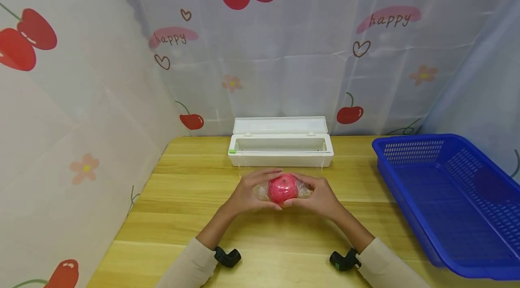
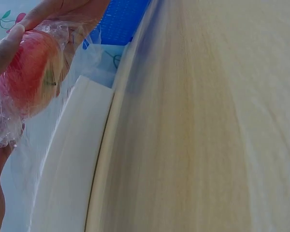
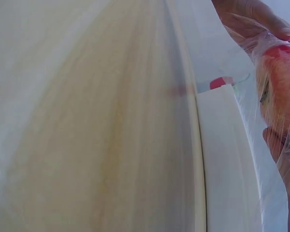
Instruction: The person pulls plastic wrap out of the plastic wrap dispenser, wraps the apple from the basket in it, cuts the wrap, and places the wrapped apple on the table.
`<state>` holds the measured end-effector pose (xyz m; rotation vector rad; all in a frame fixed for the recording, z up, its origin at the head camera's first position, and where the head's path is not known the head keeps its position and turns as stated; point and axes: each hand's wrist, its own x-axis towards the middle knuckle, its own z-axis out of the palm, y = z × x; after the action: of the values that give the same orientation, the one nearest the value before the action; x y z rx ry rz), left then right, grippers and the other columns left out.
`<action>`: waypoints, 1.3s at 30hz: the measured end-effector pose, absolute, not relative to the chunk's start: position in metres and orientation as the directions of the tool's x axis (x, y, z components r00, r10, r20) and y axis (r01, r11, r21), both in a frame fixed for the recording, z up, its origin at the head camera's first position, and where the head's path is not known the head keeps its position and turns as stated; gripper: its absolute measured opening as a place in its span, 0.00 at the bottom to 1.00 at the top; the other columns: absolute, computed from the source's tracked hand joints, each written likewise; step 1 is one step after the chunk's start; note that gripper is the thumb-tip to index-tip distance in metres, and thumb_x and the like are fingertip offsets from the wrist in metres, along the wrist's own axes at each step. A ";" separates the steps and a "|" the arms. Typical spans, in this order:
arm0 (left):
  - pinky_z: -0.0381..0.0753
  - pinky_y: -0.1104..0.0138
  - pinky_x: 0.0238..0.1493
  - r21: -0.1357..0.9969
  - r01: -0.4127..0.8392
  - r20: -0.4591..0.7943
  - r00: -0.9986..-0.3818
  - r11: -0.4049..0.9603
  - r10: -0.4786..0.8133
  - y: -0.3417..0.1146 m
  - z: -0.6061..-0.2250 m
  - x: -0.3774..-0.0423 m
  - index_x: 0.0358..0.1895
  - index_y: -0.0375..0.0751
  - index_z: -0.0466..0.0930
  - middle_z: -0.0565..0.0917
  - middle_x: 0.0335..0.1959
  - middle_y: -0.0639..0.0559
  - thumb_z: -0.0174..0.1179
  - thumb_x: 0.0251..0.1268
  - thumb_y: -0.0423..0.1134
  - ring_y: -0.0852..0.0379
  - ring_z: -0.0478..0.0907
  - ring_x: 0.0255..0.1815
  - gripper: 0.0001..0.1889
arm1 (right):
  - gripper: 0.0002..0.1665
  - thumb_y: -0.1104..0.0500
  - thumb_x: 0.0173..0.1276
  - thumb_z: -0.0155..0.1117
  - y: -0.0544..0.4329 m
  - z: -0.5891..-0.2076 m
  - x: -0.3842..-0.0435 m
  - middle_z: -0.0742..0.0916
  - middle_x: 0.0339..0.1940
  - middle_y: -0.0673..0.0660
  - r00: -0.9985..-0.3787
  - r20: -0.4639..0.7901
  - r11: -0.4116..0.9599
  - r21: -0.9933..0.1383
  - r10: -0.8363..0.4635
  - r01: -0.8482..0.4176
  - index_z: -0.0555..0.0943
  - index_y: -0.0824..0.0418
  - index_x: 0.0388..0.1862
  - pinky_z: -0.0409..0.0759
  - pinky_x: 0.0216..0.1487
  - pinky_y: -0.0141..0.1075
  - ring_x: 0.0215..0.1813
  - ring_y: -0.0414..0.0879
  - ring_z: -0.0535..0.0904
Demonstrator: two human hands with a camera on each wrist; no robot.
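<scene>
A red apple (image 1: 283, 187) is held up between both hands over the table, with clear cling film (image 1: 262, 191) around it and bunched at its two sides. My left hand (image 1: 251, 192) grips the apple and film from the left, fingers on the far side and thumb on the near side. From the right, my right hand (image 1: 320, 195) holds it the same way. The left wrist view shows the apple (image 2: 31, 72) under wrinkled film, with a fingertip pressed on its top. In the right wrist view the apple (image 3: 279, 92) is partly cut off by the frame edge.
Behind the hands stands a white cling film box (image 1: 280, 160), its lid (image 1: 280, 124) raised and a green slider (image 1: 232, 151) at the left of its front edge. A blue plastic basket (image 1: 410, 216) stands at the right of the wooden table (image 1: 170, 225). Printed curtains (image 1: 284, 62) surround the table.
</scene>
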<state>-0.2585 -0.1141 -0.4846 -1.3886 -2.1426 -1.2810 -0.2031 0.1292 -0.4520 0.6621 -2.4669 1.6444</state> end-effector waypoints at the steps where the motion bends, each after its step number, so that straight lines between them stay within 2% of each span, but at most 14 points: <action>1: 0.79 0.59 0.64 0.522 0.841 0.635 -0.495 0.144 0.593 -0.114 -0.485 -0.258 0.67 0.41 0.78 0.80 0.65 0.45 0.88 0.34 0.43 0.51 0.77 0.66 0.47 | 0.40 0.57 0.49 0.87 0.129 -0.452 -0.204 0.88 0.54 0.58 -0.901 0.317 0.321 -0.855 -0.298 -0.407 0.83 0.63 0.63 0.85 0.48 0.32 0.52 0.52 0.86; 6: 0.79 0.60 0.64 0.538 0.832 0.623 -0.500 0.134 0.601 -0.114 -0.486 -0.258 0.68 0.44 0.78 0.79 0.65 0.48 0.87 0.34 0.42 0.52 0.77 0.66 0.48 | 0.41 0.58 0.49 0.86 0.132 -0.463 -0.212 0.88 0.55 0.58 -0.903 0.299 0.324 -0.859 -0.310 -0.396 0.82 0.64 0.63 0.85 0.49 0.32 0.52 0.51 0.86; 11: 0.80 0.59 0.62 0.546 0.829 0.644 -0.508 0.121 0.572 -0.113 -0.488 -0.259 0.65 0.43 0.80 0.83 0.62 0.50 0.88 0.31 0.39 0.52 0.79 0.63 0.46 | 0.43 0.55 0.49 0.87 0.138 -0.478 -0.223 0.88 0.56 0.55 -0.894 0.296 0.322 -0.856 -0.335 -0.404 0.81 0.59 0.66 0.85 0.50 0.34 0.53 0.50 0.85; 16: 0.82 0.59 0.61 0.564 0.818 0.647 -0.522 0.111 0.555 -0.112 -0.488 -0.259 0.63 0.43 0.81 0.84 0.60 0.51 0.88 0.30 0.38 0.52 0.80 0.61 0.45 | 0.44 0.49 0.49 0.86 0.141 -0.482 -0.227 0.87 0.57 0.51 -0.870 0.331 0.305 -0.840 -0.366 -0.448 0.80 0.53 0.67 0.85 0.50 0.35 0.54 0.46 0.85; 20: 0.82 0.60 0.60 0.573 0.810 0.635 -0.534 0.124 0.557 -0.112 -0.488 -0.258 0.63 0.45 0.81 0.84 0.60 0.52 0.89 0.29 0.38 0.53 0.80 0.61 0.46 | 0.45 0.47 0.50 0.85 0.142 -0.484 -0.226 0.87 0.59 0.49 -0.846 0.388 0.313 -0.805 -0.367 -0.505 0.80 0.52 0.68 0.85 0.52 0.35 0.55 0.46 0.84; 28: 0.82 0.61 0.60 0.605 0.781 0.593 -0.570 0.153 0.569 -0.114 -0.488 -0.258 0.64 0.49 0.81 0.84 0.60 0.56 0.88 0.34 0.43 0.55 0.80 0.61 0.44 | 0.49 0.51 0.48 0.86 0.142 -0.484 -0.224 0.84 0.65 0.48 -0.810 0.467 0.313 -0.757 -0.355 -0.574 0.77 0.54 0.71 0.80 0.61 0.35 0.64 0.48 0.81; 35: 0.82 0.62 0.59 0.662 0.726 0.537 -0.634 0.187 0.557 -0.118 -0.488 -0.258 0.64 0.55 0.81 0.84 0.59 0.61 0.86 0.38 0.49 0.58 0.81 0.60 0.41 | 0.47 0.64 0.45 0.87 0.135 -0.453 -0.209 0.85 0.62 0.63 -0.783 0.503 0.286 -0.740 -0.365 -0.609 0.78 0.69 0.66 0.80 0.60 0.35 0.62 0.58 0.81; 39: 0.83 0.62 0.58 0.672 0.720 0.542 -0.637 0.172 0.548 -0.119 -0.490 -0.259 0.64 0.54 0.82 0.85 0.59 0.59 0.86 0.39 0.48 0.57 0.82 0.59 0.41 | 0.47 0.64 0.43 0.88 0.133 -0.446 -0.205 0.85 0.61 0.63 -0.769 0.521 0.276 -0.728 -0.372 -0.627 0.79 0.70 0.65 0.80 0.61 0.35 0.61 0.57 0.82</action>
<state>-0.2587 -0.1191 -0.4897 -1.2414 -2.2641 -1.4590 -0.2046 0.1326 -0.4459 0.9220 -2.2995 1.4907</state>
